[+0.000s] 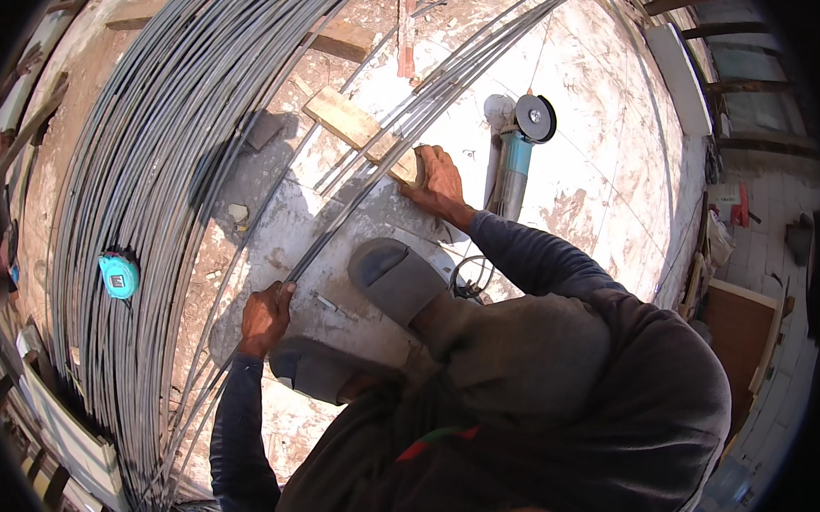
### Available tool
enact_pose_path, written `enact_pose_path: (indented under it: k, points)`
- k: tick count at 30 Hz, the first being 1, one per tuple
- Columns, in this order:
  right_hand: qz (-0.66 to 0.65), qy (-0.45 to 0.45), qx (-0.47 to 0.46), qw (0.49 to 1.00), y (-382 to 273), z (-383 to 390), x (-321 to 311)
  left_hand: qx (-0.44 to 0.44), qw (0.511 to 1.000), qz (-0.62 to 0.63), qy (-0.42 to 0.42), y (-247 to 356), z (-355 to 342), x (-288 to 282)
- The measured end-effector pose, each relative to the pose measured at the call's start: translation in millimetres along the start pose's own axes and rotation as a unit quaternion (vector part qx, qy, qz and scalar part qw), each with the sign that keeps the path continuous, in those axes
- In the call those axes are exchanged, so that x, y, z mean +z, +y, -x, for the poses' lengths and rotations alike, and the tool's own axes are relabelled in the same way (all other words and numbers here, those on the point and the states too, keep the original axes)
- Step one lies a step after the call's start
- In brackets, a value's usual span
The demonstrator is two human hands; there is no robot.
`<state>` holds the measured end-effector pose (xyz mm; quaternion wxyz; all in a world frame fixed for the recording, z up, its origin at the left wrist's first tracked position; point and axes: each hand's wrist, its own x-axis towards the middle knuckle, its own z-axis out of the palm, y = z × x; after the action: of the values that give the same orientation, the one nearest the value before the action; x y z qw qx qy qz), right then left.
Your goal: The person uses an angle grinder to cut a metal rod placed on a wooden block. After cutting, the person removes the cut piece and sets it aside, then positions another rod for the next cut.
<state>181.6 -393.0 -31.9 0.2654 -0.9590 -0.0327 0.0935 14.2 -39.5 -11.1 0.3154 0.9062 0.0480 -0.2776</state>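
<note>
"How are the slim grey metal rods (339,219) likely handling?"
"Stiff but springy, I'm guessing; the left hand (266,320) is wrapping its fingers round their near stretch, a sensible hold."
"Lying where?"
"Across the pale rectangular wooden block (345,119), whose right end the right hand (442,182) is pinching."

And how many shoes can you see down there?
2. The right shoe is between the left hand and the right hand; the left shoe is just below the left hand, slightly rightward. Others could be hidden behind the body.
</note>
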Motion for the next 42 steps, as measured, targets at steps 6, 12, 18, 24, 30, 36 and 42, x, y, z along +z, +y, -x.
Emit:
enact_pose_path:
  k: [6,12,18,24,30,36,42]
  points:
    - [-0.002,-0.001,-0.011,1.000,1,2,-1,0.037,0.999,0.019,0.035,47,-33,17]
    - [-0.007,-0.042,-0.011,0.999,3,-5,-5,0.039,0.998,0.026,0.029,57,-51,20]
    - [-0.348,-0.039,0.135,0.927,31,-30,0,0.056,0.997,0.027,0.050,57,-50,24]
    - [-0.505,0.015,0.224,0.833,18,-49,5,0.065,0.996,0.000,0.063,53,-52,27]
    - [-0.456,-0.038,0.235,0.858,22,-52,1,0.061,0.994,-0.058,0.075,55,-53,28]
    - [-0.459,-0.020,0.277,0.844,6,-54,-4,0.042,0.993,-0.071,0.088,64,-36,21]
    - [-0.454,-0.029,0.279,0.846,15,-58,-2,0.006,0.996,-0.078,0.043,52,-18,6]
